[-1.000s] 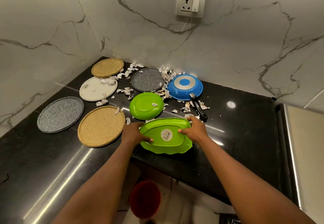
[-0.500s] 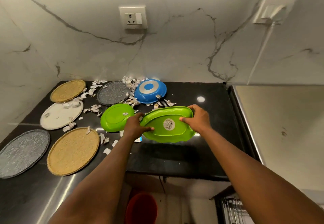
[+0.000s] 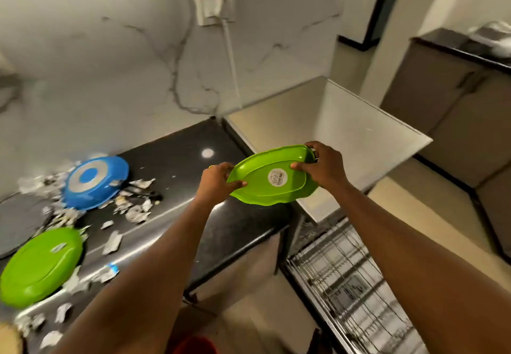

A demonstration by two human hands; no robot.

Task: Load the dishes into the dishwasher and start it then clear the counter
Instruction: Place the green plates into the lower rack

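A green oval tray (image 3: 272, 180), upside down with a round white sticker on its base, hangs in the air over the counter's right end. My left hand (image 3: 217, 183) grips its left rim and my right hand (image 3: 322, 167) grips its right rim. Below and to the right, the dishwasher's wire rack (image 3: 345, 279) is pulled out. On the black counter (image 3: 177, 157) lie a blue pan (image 3: 95, 180) turned upside down and a round green plate (image 3: 41, 266), both blurred.
Torn paper scraps (image 3: 135, 211) litter the counter around the pan and plate. A grey plate (image 3: 19, 219) sits at the left edge. The beige dishwasher top (image 3: 359, 132) adjoins the counter. A wall socket (image 3: 214, 5) with a white cable is behind. A red bucket (image 3: 193, 346) stands below.
Both hands have lifted the green tray off the counter and carried it to the right. My view swung right, bringing the wire rack into sight and pushing most plates out of frame.
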